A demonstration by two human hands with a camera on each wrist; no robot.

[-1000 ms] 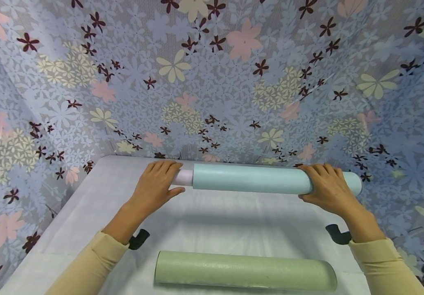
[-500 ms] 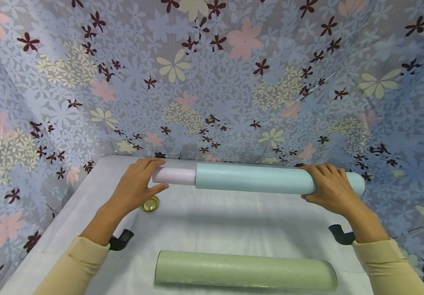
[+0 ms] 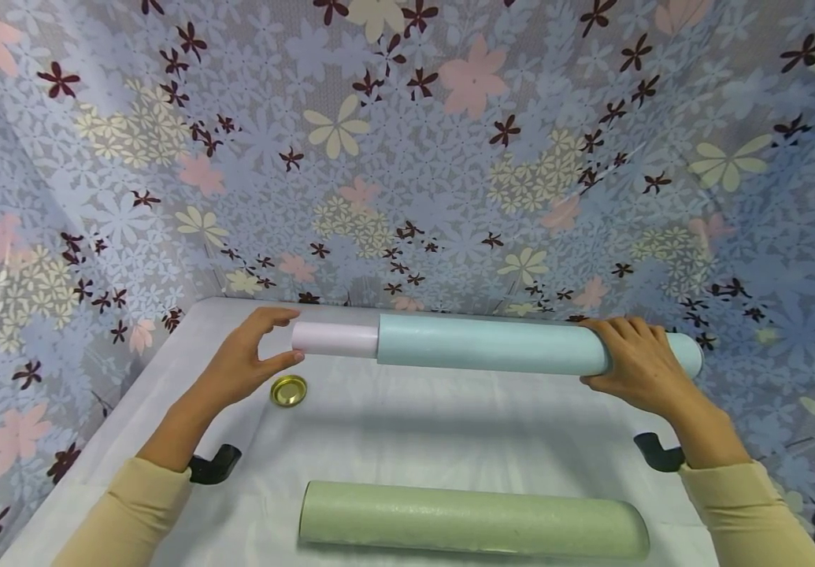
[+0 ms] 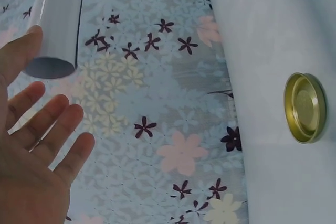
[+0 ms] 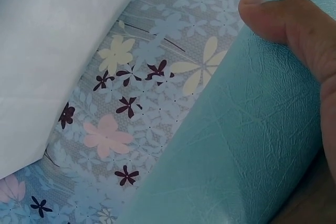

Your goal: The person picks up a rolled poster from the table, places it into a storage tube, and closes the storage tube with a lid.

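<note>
A light blue tube (image 3: pixel 492 344) is held level above the table, gripped near its right end by my right hand (image 3: pixel 634 358). In the right wrist view the thumb (image 5: pixel 278 17) lies along its creased surface. A narrower pale lilac tube (image 3: pixel 335 339) sticks out of the blue tube's left end. My left hand (image 3: pixel 237 361) stands around that outer end with thumb and fingers spread apart, holding nothing. From the left wrist, the lilac tube's open dark mouth (image 4: pixel 51 67) shows, with the thumb overlapping its edge and the other fingers below it.
On the white table (image 3: pixel 393 441), a shallow gold metal lid (image 3: pixel 288 390) lies below the left hand. A green tube (image 3: pixel 474 520) lies along the near side. Flowered fabric (image 3: pixel 407 157) hangs behind. Dark wrist mounts (image 3: pixel 214 465) stick out from the sleeves.
My left hand has moved left and its fingers have spread, with more of the lilac tube out of the blue one. The gold lid has come into sight. The right hand has barely shifted.
</note>
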